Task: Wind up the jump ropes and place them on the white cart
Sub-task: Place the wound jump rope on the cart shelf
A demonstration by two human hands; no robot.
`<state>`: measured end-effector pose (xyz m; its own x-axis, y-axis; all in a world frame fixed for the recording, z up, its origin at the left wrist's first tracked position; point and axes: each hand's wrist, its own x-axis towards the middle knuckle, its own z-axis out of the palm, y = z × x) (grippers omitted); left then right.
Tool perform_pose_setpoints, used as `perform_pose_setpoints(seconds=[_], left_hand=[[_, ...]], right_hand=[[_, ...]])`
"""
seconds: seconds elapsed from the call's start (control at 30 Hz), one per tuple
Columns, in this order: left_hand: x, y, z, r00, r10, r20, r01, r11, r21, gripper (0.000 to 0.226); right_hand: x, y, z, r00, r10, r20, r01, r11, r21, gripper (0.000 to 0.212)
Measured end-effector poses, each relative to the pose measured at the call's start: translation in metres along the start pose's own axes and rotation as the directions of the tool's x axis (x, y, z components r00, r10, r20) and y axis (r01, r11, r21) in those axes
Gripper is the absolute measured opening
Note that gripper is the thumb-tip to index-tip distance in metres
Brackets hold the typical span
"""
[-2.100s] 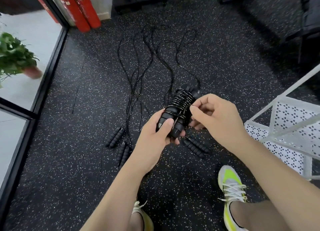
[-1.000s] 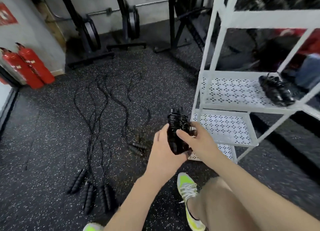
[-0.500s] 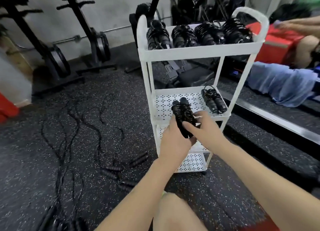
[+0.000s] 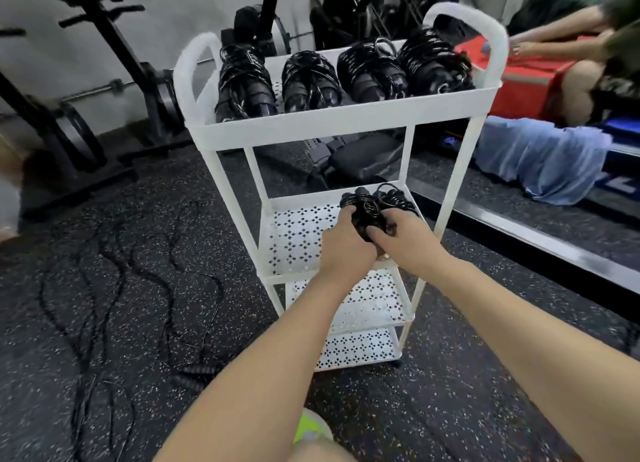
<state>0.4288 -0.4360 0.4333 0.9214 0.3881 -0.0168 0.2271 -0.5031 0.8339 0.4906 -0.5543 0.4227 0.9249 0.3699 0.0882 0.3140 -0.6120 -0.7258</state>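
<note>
A white three-tier cart [image 4: 332,120] stands in front of me. Both hands hold a wound black jump rope bundle [image 4: 363,213] over the middle shelf [image 4: 298,234]. My left hand [image 4: 346,250] grips its near end from the left, and my right hand [image 4: 403,234] grips it from the right. Another wound rope [image 4: 396,198] lies on that shelf just behind, touching or nearly touching the held bundle. Several wound ropes [image 4: 308,80] fill the top tray. Loose black ropes [image 4: 114,271] trail over the floor at left, with handles [image 4: 195,375] near my left forearm.
Weight racks and plates [image 4: 76,129] stand against the back wall at left. Behind the cart on the right, another person [image 4: 585,80] sits by a red box and a blue cloth [image 4: 540,160]. My yellow shoe [image 4: 311,430] is below.
I have turned from the floor ropes to the cart. Both hands carried the wound bundle forward and down over the middle shelf, next to the rope lying there.
</note>
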Motion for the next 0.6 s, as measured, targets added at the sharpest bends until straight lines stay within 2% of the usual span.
perform_pose_setpoints(seconds=[0.2,0.33,0.5,0.6], left_hand=[[0.012,-0.007,0.012,0.999,0.03,0.011,-0.03,1.0,0.007,0.065],[0.01,-0.013,0.017,0.998,0.07,-0.003,-0.069,0.996,0.056,0.059],[0.01,-0.016,0.012,0.999,0.019,0.038,-0.024,0.988,0.155,0.071],[0.008,-0.014,0.008,0.994,0.036,0.099,-0.055,0.978,0.201,0.062]], right_hand=[[0.01,0.014,0.007,0.999,0.037,-0.04,-0.042,0.993,-0.113,0.022],[0.01,0.019,0.011,0.998,0.041,-0.046,-0.046,0.992,-0.114,0.043],[0.004,0.02,0.014,0.999,0.035,-0.03,-0.039,0.988,-0.152,0.04],[-0.004,0.014,0.011,0.999,0.031,-0.021,-0.034,0.983,-0.18,0.036]])
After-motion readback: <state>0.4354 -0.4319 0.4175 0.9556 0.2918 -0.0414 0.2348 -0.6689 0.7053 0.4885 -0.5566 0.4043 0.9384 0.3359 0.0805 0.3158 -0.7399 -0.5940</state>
